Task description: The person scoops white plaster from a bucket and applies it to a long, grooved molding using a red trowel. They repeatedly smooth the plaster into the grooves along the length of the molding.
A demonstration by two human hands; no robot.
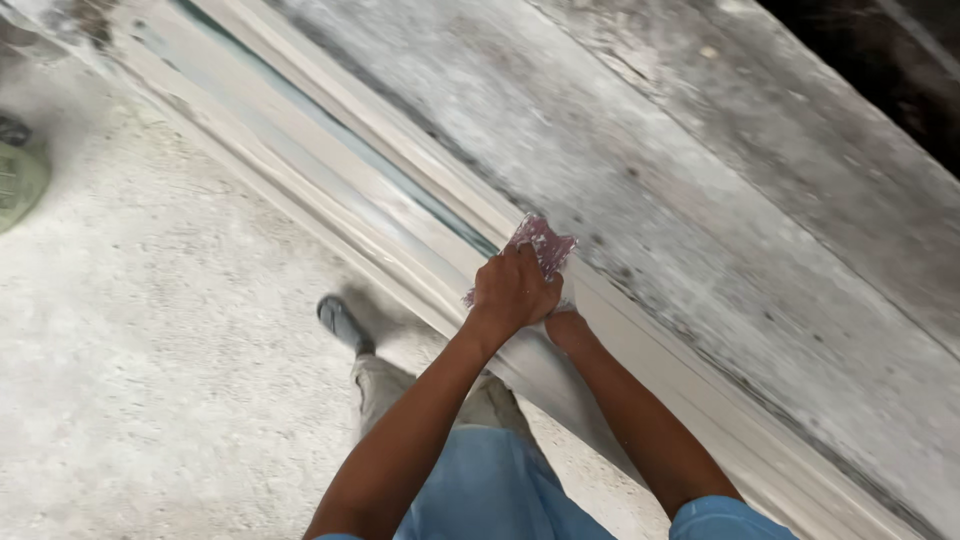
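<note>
My left hand (512, 290) presses a folded piece of reddish-pink sandpaper (542, 241) against a long pale moulded strip (330, 170) that runs diagonally from upper left to lower right. My right hand (566, 322) lies under and behind the left one, mostly hidden, and rests on the same strip; whether it also grips the sandpaper I cannot tell. Both forearms reach up from the bottom of the view, with blue sleeves at the edge.
A dusty grey board or bench top (720, 200) lies beyond the strip. Below is a rough concrete floor (150, 350) with my foot in a dark sandal (343, 322). A green object (18, 180) sits at the left edge.
</note>
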